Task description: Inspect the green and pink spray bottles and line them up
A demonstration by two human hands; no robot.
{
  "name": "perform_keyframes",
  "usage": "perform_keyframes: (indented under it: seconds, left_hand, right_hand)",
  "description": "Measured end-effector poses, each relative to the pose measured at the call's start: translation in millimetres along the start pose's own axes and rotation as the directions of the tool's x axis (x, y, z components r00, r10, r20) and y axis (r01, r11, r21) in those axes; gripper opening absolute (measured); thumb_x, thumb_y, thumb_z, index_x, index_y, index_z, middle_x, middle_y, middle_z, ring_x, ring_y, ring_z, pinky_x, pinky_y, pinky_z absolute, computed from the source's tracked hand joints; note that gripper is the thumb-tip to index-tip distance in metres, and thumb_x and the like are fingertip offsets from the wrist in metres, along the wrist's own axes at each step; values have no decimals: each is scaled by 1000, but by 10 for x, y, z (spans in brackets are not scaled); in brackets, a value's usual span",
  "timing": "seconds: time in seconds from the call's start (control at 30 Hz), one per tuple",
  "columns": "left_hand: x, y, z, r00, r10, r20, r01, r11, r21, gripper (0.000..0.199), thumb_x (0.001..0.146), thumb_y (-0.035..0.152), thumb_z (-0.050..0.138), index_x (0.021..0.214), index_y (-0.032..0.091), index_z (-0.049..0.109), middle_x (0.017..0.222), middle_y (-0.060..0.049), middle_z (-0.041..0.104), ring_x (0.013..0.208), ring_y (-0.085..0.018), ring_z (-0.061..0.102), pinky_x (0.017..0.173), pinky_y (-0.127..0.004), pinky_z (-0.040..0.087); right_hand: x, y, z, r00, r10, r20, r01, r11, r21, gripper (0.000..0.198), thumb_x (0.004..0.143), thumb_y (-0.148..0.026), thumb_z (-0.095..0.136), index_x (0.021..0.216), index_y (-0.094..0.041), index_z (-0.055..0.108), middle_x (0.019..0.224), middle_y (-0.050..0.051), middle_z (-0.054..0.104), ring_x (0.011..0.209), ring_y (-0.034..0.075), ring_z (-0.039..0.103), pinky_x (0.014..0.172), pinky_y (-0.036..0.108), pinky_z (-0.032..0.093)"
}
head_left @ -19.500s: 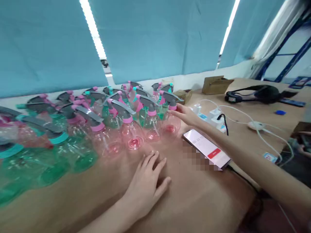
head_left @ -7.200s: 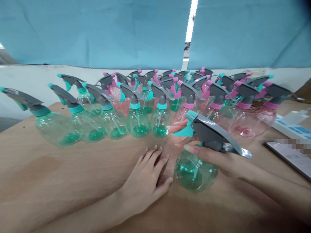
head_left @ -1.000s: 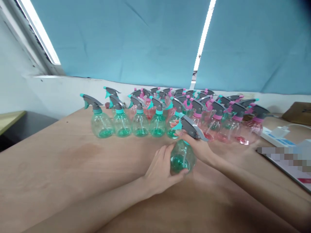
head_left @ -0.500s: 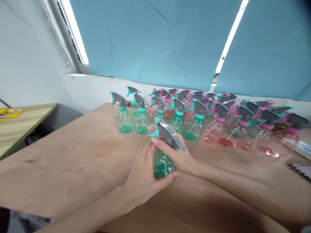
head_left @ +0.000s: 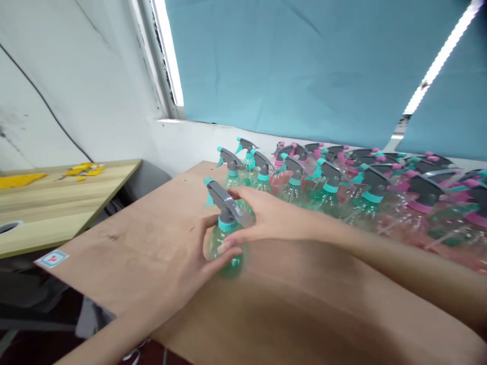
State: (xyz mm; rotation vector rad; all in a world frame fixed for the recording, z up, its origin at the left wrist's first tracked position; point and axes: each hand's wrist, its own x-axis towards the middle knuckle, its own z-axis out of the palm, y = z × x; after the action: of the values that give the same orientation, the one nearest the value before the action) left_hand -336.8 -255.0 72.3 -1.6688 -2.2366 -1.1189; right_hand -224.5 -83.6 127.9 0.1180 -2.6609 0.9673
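Note:
A green spray bottle (head_left: 227,224) with a grey head and turquoise collar and trigger is in my hands near the middle of the wooden table, nozzle pointing left. My left hand (head_left: 198,261) wraps the lower body, thumb across the front. From the right, my right hand (head_left: 262,215) grips it too, its thumb on the body and its fingers behind the head. Just beyond stand green spray bottles (head_left: 292,185) in a row, with pink spray bottles (head_left: 418,213) further right. The underside of the held bottle is blurred, so I cannot tell whether it touches the table.
The wooden table (head_left: 144,238) has a square label (head_left: 54,258) at its left corner. Another table (head_left: 38,213) stands at the left with yellow pieces (head_left: 85,170) on it. A blue sheet (head_left: 297,66) covers the window behind the bottles.
My view has swung left, so the bottle rows sit further right. The held bottle has moved left of the row and stands more upright. My right hand has shifted around its right side.

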Motion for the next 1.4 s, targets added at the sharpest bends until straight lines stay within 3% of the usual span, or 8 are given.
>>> perform_keyframes:
  seconds: [0.07, 0.17, 0.27, 0.33, 0.4, 0.57, 0.83, 1.4]
  left_hand:
    - [93, -119, -63, 997, -81, 7, 81, 996, -30, 40, 85, 49, 60, 117, 28, 49, 109, -1, 66, 99, -29, 64, 81, -44, 53]
    - [273, -377, -84, 989, -138, -50, 134, 988, -79, 42, 82, 48, 62, 114, 23, 50, 115, -4, 63, 110, -30, 58, 91, -46, 46]
    - [500, -683, -66, 983, -152, -103, 135, 978, -157, 44, 81, 43, 62, 115, 19, 48, 122, -9, 59, 118, -28, 53, 98, -45, 40]
    - [666, -877, -43, 985, -140, -101, 122, 978, -172, 44, 81, 42, 61, 116, 18, 47, 124, -11, 58, 118, -27, 53, 98, -43, 41]
    - [831, -1044, -10, 987, -129, -100, 110, 978, -180, 44, 81, 41, 60, 116, 17, 46, 122, -10, 59, 117, -25, 54, 97, -41, 41]
    - [1137, -1313, 117, 983, -126, -132, 103, 980, -172, 42, 78, 42, 61, 110, 19, 48, 122, -11, 59, 117, -28, 54, 95, -42, 43]
    - [1266, -1449, 282, 973, -143, -183, 112, 979, -167, 48, 76, 46, 65, 114, 21, 49, 122, -9, 60, 116, -29, 55, 97, -45, 40]
    - [1263, -1494, 404, 965, -125, -232, 87, 982, -169, 53, 80, 49, 62, 122, 20, 50, 125, -11, 59, 116, -29, 55, 98, -47, 40]
  right_hand:
    - [65, -27, -189, 998, 37, 47, -30, 989, -147, 65, 73, -53, 67, 128, -22, 51, 131, 9, 55, 120, 30, 50, 88, 41, 45]
    - [218, -55, -414, 991, -42, -131, 4, 960, -281, 46, 81, -48, 60, 115, -16, 60, 118, 9, 64, 107, 25, 58, 84, 36, 46]
    - [462, 5, -539, 942, -132, -309, -22, 894, -448, 38, 85, -41, 56, 107, -11, 63, 111, 12, 67, 100, 24, 61, 82, 35, 44]
    - [652, 101, -563, 927, -156, -342, -67, 826, -560, 35, 87, -36, 53, 109, -9, 61, 112, 13, 66, 101, 26, 60, 83, 35, 43]
    - [838, 220, -541, 940, -67, -334, -184, 726, -663, 42, 87, -37, 53, 116, -6, 57, 112, 16, 66, 104, 29, 60, 84, 38, 42]
    - [1177, 494, -393, 943, 15, -334, -258, 668, -698, 49, 89, -39, 53, 118, 1, 53, 90, 20, 70, 90, 34, 64, 86, 45, 36]
    - [1337, 698, -269, 953, 25, -303, -243, 658, -713, 35, 92, -29, 48, 113, -3, 55, 92, 20, 69, 90, 31, 63, 92, 43, 29]
    - [1280, 651, -218, 966, -10, -259, -178, 701, -690, 35, 93, -28, 48, 113, -1, 54, 87, 21, 69, 87, 30, 64, 91, 44, 30]
